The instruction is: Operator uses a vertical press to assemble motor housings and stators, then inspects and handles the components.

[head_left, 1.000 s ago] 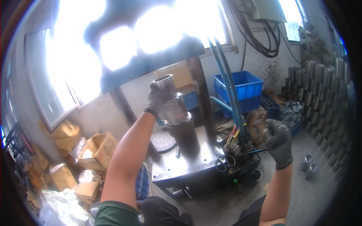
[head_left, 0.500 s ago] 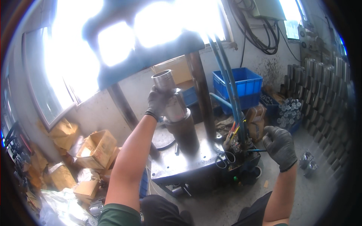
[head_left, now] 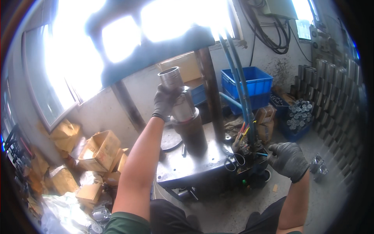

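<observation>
In my gloved left hand [head_left: 166, 100] is a short, open-ended metal tube [head_left: 171, 76], gripped around its lower part. Just beneath, a shiny metal cylinder [head_left: 183, 109] stands on a dark round pedestal [head_left: 191, 136] of the press; the fingers partly hide where the two pieces meet. My gloved right hand [head_left: 289, 160] is closed at the outer end of a thin blue lever [head_left: 261, 154], whose tip the fingers cover. The pedestal rests on the steel press table [head_left: 177, 171].
Scissors [head_left: 235, 162] lie at the table's right edge. Upright press columns [head_left: 210, 89] and blue hoses [head_left: 237, 74] rise behind. Blue crates [head_left: 249, 84] and stacked metal tubes [head_left: 331, 93] are at right. Cardboard boxes [head_left: 99, 150] pile up at left.
My right hand has come down and slightly left onto the lever's end. My left hand still holds the tube above the cylinder. The view has shifted slightly.
</observation>
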{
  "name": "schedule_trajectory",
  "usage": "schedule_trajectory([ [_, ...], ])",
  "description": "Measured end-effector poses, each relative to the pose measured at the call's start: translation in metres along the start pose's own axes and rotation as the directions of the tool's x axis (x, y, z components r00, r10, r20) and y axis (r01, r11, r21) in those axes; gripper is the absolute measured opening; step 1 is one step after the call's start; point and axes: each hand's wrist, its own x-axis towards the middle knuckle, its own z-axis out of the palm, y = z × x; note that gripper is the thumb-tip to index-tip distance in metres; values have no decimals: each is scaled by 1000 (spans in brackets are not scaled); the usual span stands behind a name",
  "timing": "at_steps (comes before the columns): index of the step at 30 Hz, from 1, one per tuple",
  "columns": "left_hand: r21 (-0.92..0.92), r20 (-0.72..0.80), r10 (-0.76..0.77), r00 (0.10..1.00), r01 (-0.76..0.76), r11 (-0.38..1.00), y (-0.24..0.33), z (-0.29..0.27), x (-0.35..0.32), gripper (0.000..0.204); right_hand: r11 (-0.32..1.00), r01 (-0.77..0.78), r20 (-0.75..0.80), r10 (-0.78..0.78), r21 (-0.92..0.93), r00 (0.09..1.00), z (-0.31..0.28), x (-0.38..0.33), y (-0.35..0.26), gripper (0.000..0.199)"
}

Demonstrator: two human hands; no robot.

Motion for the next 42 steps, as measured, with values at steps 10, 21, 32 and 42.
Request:
schedule_trajectory([
  [10,148,-59,32,998,-23,989,1,2,1,68,997,13,176,-1,-70,984,4,-30,3,34],
  [21,148,-44,3,999,4,989,-7,0,8,72,956,179,414,-69,-234,908,-8,-30,-1,33],
  [32,102,-47,-50,998,55,993,-1,5,4,79,940,200,575,-6,-274,818,14,-83,19,33],
  [42,377,-241,-31,970,123,918,52,3,14,120,975,104,455,-3,-197,890,4,-65,14,29],
])
